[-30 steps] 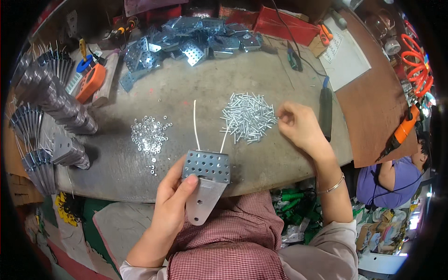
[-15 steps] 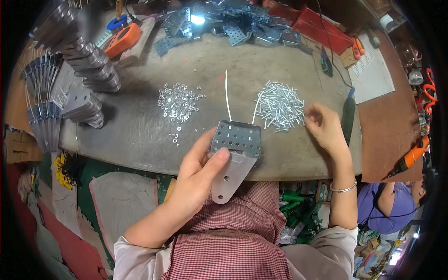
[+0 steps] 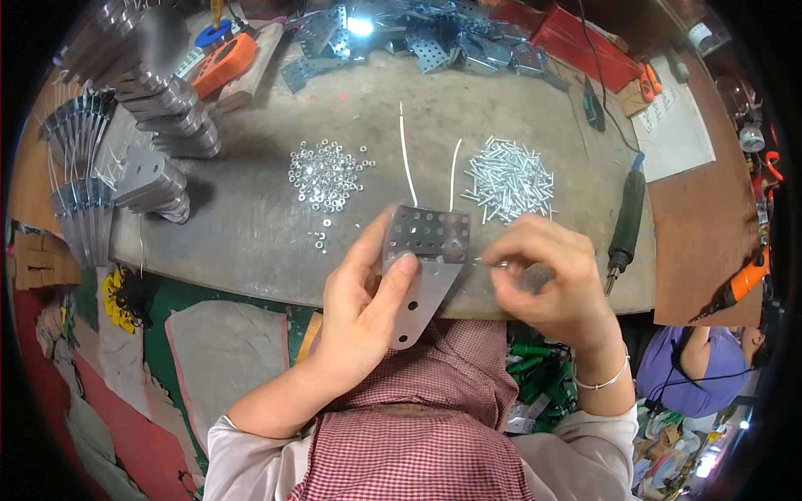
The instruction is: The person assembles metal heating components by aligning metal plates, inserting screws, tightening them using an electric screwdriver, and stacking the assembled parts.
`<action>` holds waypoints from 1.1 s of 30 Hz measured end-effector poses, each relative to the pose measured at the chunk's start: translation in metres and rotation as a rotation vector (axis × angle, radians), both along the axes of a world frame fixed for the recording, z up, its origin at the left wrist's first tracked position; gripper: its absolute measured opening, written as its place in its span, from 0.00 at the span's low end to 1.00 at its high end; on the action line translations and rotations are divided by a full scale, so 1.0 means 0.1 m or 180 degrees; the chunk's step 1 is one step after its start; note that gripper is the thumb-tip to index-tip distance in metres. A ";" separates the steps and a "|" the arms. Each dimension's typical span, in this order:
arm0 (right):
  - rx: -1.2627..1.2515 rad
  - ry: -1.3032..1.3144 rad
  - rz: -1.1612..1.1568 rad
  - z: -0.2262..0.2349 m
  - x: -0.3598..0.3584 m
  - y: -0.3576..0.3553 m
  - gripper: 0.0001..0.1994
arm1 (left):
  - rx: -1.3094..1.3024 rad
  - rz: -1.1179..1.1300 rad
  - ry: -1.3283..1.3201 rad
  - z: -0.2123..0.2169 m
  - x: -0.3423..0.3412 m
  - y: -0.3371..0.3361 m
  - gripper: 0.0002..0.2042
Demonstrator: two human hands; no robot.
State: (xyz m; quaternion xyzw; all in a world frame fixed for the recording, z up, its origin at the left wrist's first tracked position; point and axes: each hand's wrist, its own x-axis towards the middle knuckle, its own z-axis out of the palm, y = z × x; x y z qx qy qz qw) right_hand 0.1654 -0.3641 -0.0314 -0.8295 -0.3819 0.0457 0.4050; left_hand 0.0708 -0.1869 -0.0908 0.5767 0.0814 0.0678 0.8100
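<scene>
Left hand [image 3: 359, 313] gripping a metal bracket, thumb flat across its face, fingers behind; the bracket is held over the near edge of the desk [image 3: 242, 242], in front of the person's checked apron [image 3: 409, 451]. Bracket in two visible parts: a perforated plate [image 3: 428, 235] at the far end, a smooth tapered plate [image 3: 424, 292] toward the body, with two holes showing. Two white wires [image 3: 405, 159] stand out beyond the perforated end. Right hand [image 3: 555, 284] just right of the bracket, apart from it, fingers curled, thumb and fingertips pinching a small shiny metal piece [image 3: 502, 265]; too small to make out its exact form. Beyond, on the desk: loose nuts [image 3: 327, 177] heaped left of the wires, slim metal pins [image 3: 511, 179] heaped right. Dark-handled tool [image 3: 626, 219] right of the pins, metal tip toward the person. Stacked grey plates [image 3: 150, 185] at the left; more perforated plates [image 3: 430, 52] piled along the far side.
</scene>
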 end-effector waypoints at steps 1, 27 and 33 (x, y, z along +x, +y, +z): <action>0.0090 -0.0122 0.0242 0.00 -0.02 0.04 0.07 | 0.0073 0.0024 -0.0039 0.01 0.01 0.00 0.24; 0.0898 -0.1612 0.0109 -0.29 -0.08 0.46 0.08 | 0.0150 -0.0250 0.0260 0.10 0.00 -0.04 0.24; 0.0755 -0.1769 0.0163 -0.24 -0.11 0.46 0.08 | 0.0058 -0.0536 0.0518 0.10 0.00 0.00 0.28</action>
